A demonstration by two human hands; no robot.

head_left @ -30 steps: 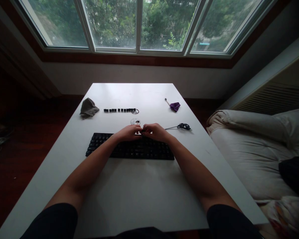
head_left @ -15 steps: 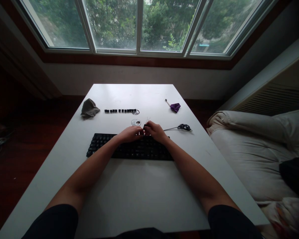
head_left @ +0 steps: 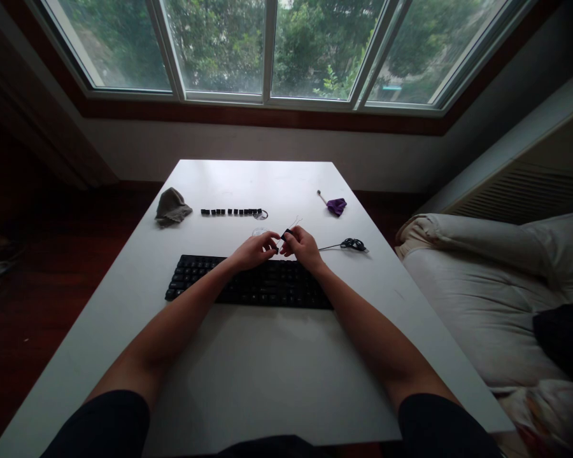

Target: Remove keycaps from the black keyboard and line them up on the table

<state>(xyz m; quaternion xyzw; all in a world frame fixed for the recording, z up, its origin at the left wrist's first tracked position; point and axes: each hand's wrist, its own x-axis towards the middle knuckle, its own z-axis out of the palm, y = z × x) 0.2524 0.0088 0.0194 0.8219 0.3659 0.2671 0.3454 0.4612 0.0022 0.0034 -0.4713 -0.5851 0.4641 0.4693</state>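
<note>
A black keyboard (head_left: 229,286) lies across the middle of the white table (head_left: 258,375). Both hands hover just above its far edge. My right hand (head_left: 304,247) is closed on a small wire keycap puller (head_left: 289,229) with a black grip, its thin loops pointing up and away. My left hand (head_left: 254,249) pinches at the puller's lower end, fingertips meeting the right hand's. What sits between those fingertips is too small to name. A row of several loose black keycaps (head_left: 229,211) lies farther back.
A grey cloth (head_left: 170,207) lies at the table's back left. A purple-headed brush (head_left: 334,204) and a coiled black cable (head_left: 352,243) are at the right. A small clear dish (head_left: 260,214) ends the keycap row. A sofa with cushions (head_left: 496,286) stands to the right, windows ahead.
Both hands have risen off the keyboard's top edge. The right hand now holds the wire puller tilted up, and the left fingers have come to its lower end.
</note>
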